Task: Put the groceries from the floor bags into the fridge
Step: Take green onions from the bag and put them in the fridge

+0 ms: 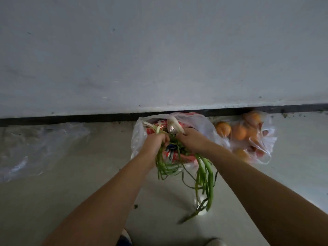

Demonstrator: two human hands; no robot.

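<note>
A clear plastic bag (pixel 138 137) stands on the floor against the wall, holding red packets (pixel 170 154). Both hands are over its mouth. My left hand (pixel 156 142) is closed around a bunch of green onions (pixel 204 176), whose white ends stick up past the fingers. My right hand (pixel 192 141) grips the same bunch further along; the long green leaves hang down toward me over the bag's front. To the right lies a second clear bag (pixel 266 139) with several oranges (pixel 239 133) inside.
An empty, flattened clear plastic bag (pixel 35 150) lies on the floor at the left. A grey wall (pixel 159 59) with a dark baseboard strip rises right behind the bags. My shoe tips (pixel 215 242) show at the bottom edge. The fridge is out of view.
</note>
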